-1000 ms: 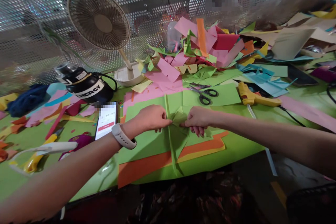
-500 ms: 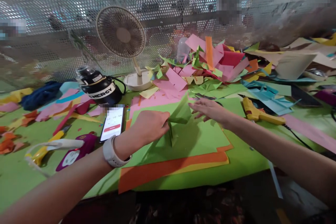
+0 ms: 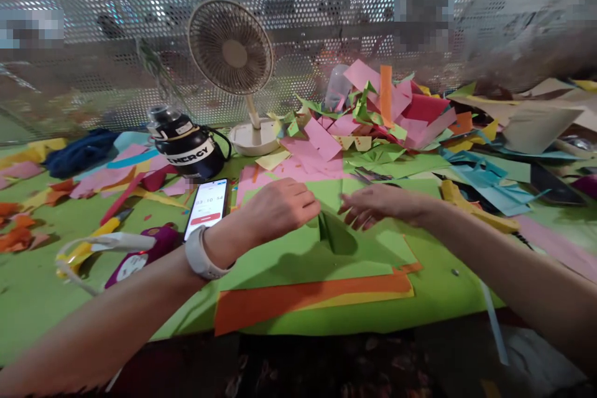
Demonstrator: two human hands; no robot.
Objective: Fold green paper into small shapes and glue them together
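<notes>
My left hand (image 3: 284, 210), with a pale watch on its wrist, is closed on a folded piece of green paper (image 3: 329, 233). Much of this folded paper is hidden behind the fingers, and a pointed flap hangs below them. Just to the right of the paper is my right hand (image 3: 380, 205), its fingers loosely bent and apart, gripping nothing that shows. Both hands are over a flat green sheet (image 3: 289, 267), which lies on orange paper (image 3: 261, 305) and a yellow sheet.
Behind the hands rises a heap of cut paper (image 3: 326, 137). A desk fan (image 3: 233, 53) and a black bottle (image 3: 191, 152) stand at the back left. A phone (image 3: 208, 205) and a purple device (image 3: 140, 255) lie at left. At right rests a yellow glue gun (image 3: 476, 208).
The folded green paper has turned from sticking out to the right to pointing down. My left hand has shifted right and rolled over, while my right-hand fingers have dipped lower. The camera view has shifted slightly.
</notes>
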